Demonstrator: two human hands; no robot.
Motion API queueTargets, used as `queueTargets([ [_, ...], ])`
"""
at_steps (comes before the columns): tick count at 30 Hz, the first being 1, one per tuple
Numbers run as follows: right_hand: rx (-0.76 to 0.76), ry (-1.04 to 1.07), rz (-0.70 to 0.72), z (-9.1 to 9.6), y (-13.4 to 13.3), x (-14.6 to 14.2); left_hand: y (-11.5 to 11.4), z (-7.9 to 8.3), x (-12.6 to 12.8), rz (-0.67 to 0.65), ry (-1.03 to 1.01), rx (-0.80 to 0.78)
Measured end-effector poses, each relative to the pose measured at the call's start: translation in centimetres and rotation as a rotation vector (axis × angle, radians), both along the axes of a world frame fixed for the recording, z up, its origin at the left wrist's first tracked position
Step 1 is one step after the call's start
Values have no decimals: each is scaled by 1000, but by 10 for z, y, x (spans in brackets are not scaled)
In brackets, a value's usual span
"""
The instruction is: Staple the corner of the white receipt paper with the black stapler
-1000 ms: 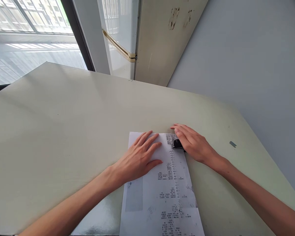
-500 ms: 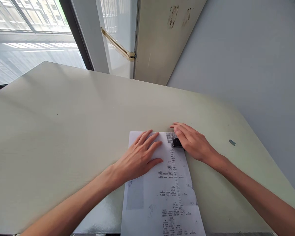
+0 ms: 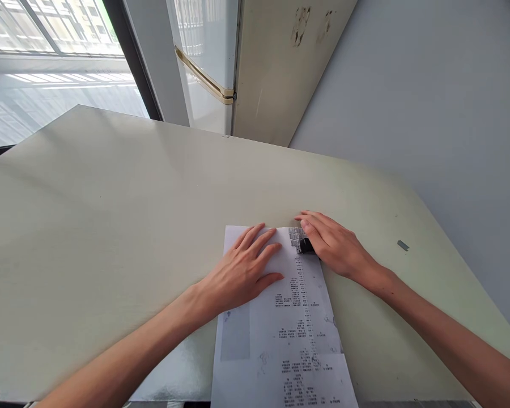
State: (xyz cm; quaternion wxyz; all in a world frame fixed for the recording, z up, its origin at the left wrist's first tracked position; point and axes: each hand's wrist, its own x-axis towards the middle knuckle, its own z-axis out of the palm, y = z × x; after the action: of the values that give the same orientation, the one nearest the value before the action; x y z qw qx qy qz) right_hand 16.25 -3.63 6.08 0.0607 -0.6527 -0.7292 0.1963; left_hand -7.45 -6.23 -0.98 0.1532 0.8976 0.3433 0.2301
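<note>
A printed sheet of paper (image 3: 255,340) lies on the table, its lower end reaching the bottom of the view. My left hand (image 3: 249,269) rests flat on the paper's upper left part, fingers spread. At the upper right edge of the sheet, a small black stapler (image 3: 306,245) overlaps the paper, its front end pointing left. Over the stapler is my right hand (image 3: 338,243), which covers most of it, with the thumb and fingers reaching forward past its far side. Rows of printed text run down the right half of the page.
The pale table (image 3: 131,215) spreads around the paper. A small grey strip (image 3: 403,245) lies on its right side. Beyond the far edge stands a fridge (image 3: 276,73), with a window (image 3: 46,34) at left and a grey wall (image 3: 408,85) at right.
</note>
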Motion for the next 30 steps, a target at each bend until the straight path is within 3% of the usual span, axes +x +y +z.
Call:
queueTargets([
  [21, 52, -151, 60, -15, 4, 1, -1, 1, 0, 10, 28, -16],
  [30, 204, -267, 117, -27, 3, -7, -2, 4, -2, 20, 30, -34],
])
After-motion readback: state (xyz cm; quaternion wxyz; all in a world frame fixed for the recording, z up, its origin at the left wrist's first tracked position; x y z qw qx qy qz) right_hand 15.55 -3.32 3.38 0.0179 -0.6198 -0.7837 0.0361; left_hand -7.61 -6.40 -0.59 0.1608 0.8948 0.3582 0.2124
